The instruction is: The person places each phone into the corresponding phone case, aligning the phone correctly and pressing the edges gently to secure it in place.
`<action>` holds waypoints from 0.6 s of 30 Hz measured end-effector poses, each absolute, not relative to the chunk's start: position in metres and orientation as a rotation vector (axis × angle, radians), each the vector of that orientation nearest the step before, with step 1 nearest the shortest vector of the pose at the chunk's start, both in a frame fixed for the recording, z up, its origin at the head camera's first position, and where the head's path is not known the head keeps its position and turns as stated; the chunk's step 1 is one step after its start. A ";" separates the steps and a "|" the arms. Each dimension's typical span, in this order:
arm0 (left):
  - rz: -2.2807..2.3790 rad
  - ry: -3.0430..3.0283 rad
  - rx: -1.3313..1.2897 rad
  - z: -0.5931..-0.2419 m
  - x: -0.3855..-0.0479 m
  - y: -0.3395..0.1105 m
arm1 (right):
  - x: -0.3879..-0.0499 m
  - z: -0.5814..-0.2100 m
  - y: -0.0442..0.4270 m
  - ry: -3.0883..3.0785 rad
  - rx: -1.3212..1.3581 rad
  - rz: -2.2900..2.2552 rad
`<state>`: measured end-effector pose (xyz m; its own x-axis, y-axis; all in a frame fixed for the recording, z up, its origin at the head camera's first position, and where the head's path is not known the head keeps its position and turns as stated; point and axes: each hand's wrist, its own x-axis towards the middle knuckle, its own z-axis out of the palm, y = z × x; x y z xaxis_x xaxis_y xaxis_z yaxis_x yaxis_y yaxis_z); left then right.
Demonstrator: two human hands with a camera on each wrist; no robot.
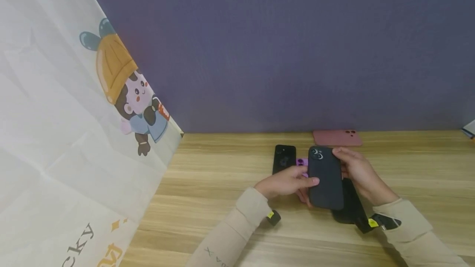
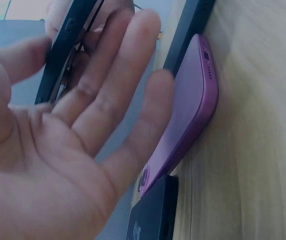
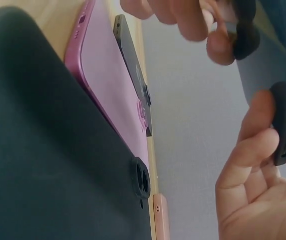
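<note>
Raised above the table is a dark phone (image 1: 326, 180), apparently in a case, its back with two camera lenses facing up. My left hand (image 1: 289, 182) pinches its left edge, thumb on the back and fingers beneath. At the upper right corner, my right hand (image 1: 361, 174) grips it with the thumb on top. The left wrist view shows the phone's edge (image 2: 67, 45) between thumb and fingers. From the right wrist, its underside looks glossy. Below lie another black phone (image 1: 349, 205) and a purple phone (image 1: 302, 162), both partly covered.
A black phone (image 1: 285, 160) lies to the left of the purple one. A pink phone (image 1: 335, 138) rests at the back by the dark wall panel (image 1: 297, 52). White printed sheeting (image 1: 55, 135) borders the wooden table (image 1: 208, 184) on the left.
</note>
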<state>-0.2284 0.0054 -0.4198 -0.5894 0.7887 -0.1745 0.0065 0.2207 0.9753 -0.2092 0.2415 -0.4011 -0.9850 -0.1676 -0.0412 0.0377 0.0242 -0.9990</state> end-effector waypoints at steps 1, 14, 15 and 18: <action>1.460 1.819 0.716 -0.420 -0.229 0.006 | -0.209 -0.401 0.241 2.147 -0.134 -2.078; 1.770 1.995 0.472 -0.421 -0.234 0.006 | -0.207 -0.402 0.234 2.222 -0.148 -1.942; 1.782 2.003 0.459 -0.421 -0.234 0.006 | -0.207 -0.401 0.233 2.230 -0.153 -1.928; 1.801 2.025 0.438 -0.422 -0.235 0.006 | -0.206 -0.400 0.232 2.239 -0.172 -1.890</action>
<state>-0.2352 0.0055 -0.4220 -0.8736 0.4795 -0.0835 -0.0268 0.1239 0.9919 -0.2056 0.2317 -0.4004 -0.9720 -0.2203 -0.0817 0.0436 0.1727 -0.9840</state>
